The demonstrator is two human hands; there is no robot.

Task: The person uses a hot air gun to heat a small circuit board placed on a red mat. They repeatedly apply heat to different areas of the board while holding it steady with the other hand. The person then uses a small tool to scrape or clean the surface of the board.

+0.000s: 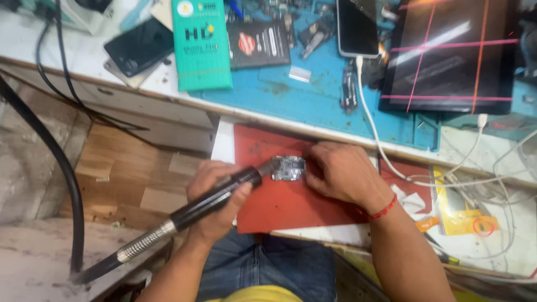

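Left hand point(215, 193) grips hot-air wand point(210, 202), nozzle at circuit board point(288, 168). Board lies on red mat point(279, 204), table point(330, 95) edge behind. Right hand point(338, 173) closed, pinning board's right side. Best: keep nozzle just off board, fingers clear of heat.

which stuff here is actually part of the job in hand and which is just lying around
In use:
- left hand gripping the black hot-air handpiece
- right hand steadying the small circuit board
- red mat under the board

Lying about:
- green box
- black packet
- dark phone
- phone on a white cable
- tablet with red lines
- yellow packet
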